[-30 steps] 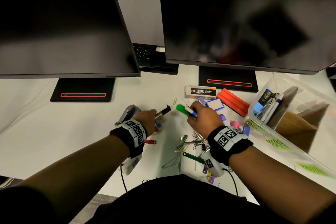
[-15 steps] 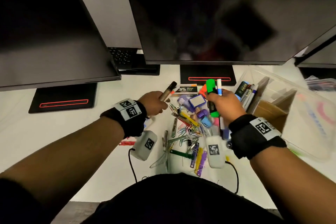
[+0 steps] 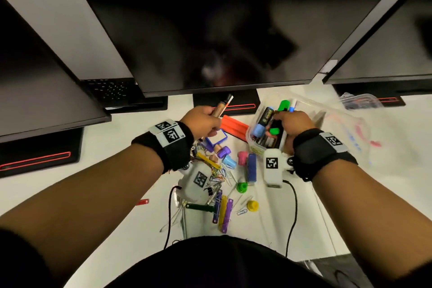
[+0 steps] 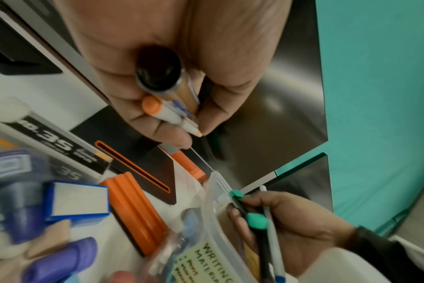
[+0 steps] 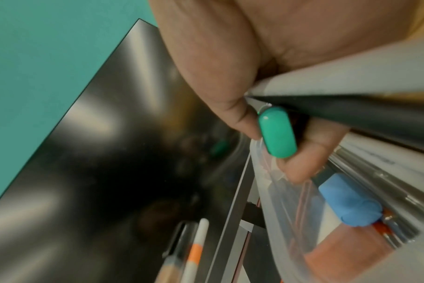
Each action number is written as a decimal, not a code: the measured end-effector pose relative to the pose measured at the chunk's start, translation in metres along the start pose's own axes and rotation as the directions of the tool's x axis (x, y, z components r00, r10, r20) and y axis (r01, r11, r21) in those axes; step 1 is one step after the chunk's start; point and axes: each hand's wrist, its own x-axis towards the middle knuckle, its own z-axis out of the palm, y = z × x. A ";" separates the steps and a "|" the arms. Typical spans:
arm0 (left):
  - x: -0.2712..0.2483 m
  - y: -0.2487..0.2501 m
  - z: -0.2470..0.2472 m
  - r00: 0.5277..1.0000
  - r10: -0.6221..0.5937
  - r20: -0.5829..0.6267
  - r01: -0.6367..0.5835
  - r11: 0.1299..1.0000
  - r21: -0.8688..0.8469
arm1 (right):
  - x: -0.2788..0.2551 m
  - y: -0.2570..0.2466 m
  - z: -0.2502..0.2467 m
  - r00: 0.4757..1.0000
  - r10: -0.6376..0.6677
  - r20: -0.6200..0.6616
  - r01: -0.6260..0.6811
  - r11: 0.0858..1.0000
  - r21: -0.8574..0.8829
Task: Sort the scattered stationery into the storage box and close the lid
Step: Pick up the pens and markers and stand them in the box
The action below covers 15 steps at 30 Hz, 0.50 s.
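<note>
My left hand (image 3: pixel 203 121) grips a copper marker with a black cap (image 4: pixel 159 69) and a white pen with orange bands (image 4: pixel 167 113), lifted above the desk left of the box. My right hand (image 3: pixel 292 124) holds a black marker with green caps (image 3: pixel 284 105) and a white pen together, over the near-left compartment of the clear storage box (image 3: pixel 252 145). That compartment holds a blue-capped marker (image 5: pixel 349 203) and other pens, and its wall carries a yellow label reading "WRITING MATERIALS" (image 4: pixel 206 264). The green cap (image 5: pixel 277 132) sits between my right fingers at the box rim (image 4: pixel 218 183).
Paper clips, coloured clips and small caps (image 3: pixel 222 177) lie in a pile between my arms. An orange ribbed block (image 3: pixel 233 127) and a blue-framed stamp (image 3: pixel 216 140) lie left of the box. Dark monitors (image 3: pixel 222 30) overhang the back of the white desk. Wrist cables (image 3: pixel 292 206) trail toward me.
Both hands have moved right and away from me with their pens. The right hand has gone from above the pile to over the box's pen compartment.
</note>
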 end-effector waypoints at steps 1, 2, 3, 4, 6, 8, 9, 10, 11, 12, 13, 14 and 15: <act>0.002 0.004 0.006 1.000 0.016 0.008 -0.016 1.000 0.007 | 0.005 0.000 0.001 1.000 -0.012 -0.003 0.012 0.999 -0.035; 0.002 0.008 0.012 0.999 0.031 0.017 -0.031 0.999 0.016 | 0.009 -0.002 0.001 1.000 -0.027 -0.002 0.027 0.996 -0.084; 0.003 0.012 0.019 0.999 0.038 0.023 -0.039 0.999 0.021 | 0.015 -0.002 0.001 0.999 -0.050 0.011 0.051 0.990 -0.134; 0.004 0.015 0.024 0.998 0.048 0.028 -0.049 0.999 0.021 | 0.016 -0.003 0.001 0.997 -0.074 0.026 0.077 0.977 -0.197; 0.007 0.022 0.036 0.997 0.075 0.032 -0.076 0.997 0.033 | 0.019 -0.004 0.000 0.993 -0.112 0.029 0.115 0.953 -0.280; 0.009 0.028 0.048 0.995 0.093 0.040 -0.095 0.995 0.037 | 0.017 -0.004 -0.004 0.989 -0.142 0.046 0.149 0.944 -0.293; 0.010 0.030 0.053 0.994 0.099 0.048 -0.100 0.995 0.027 | 0.016 -0.003 -0.006 0.984 -0.169 0.054 0.177 0.944 -0.279; 0.011 0.033 0.059 0.992 0.114 0.062 -0.116 0.993 0.028 | 0.013 -0.001 -0.009 0.978 -0.199 0.066 0.210 0.940 -0.268; 0.013 0.035 0.065 0.989 0.129 0.071 -0.132 0.990 0.048 | 0.009 0.001 -0.013 0.971 -0.227 0.078 0.239 0.932 -0.272; 0.015 0.036 0.071 0.986 0.150 0.078 -0.157 0.984 0.089 | 0.002 0.002 -0.017 0.965 -0.249 0.081 0.262 0.923 -0.282; 0.019 0.037 0.077 0.982 0.170 0.086 -0.181 0.972 0.151 | -0.004 0.005 -0.022 0.959 -0.270 0.083 0.283 0.910 -0.304; 0.021 0.037 0.083 0.979 0.187 0.084 -0.202 0.953 0.228 | -0.012 0.008 -0.026 0.952 -0.296 0.082 0.306 0.889 -0.339; 0.025 0.037 0.089 0.978 0.195 0.076 -0.208 0.934 0.289 | -0.017 0.011 -0.033 0.939 -0.331 0.088 0.339 0.857 -0.388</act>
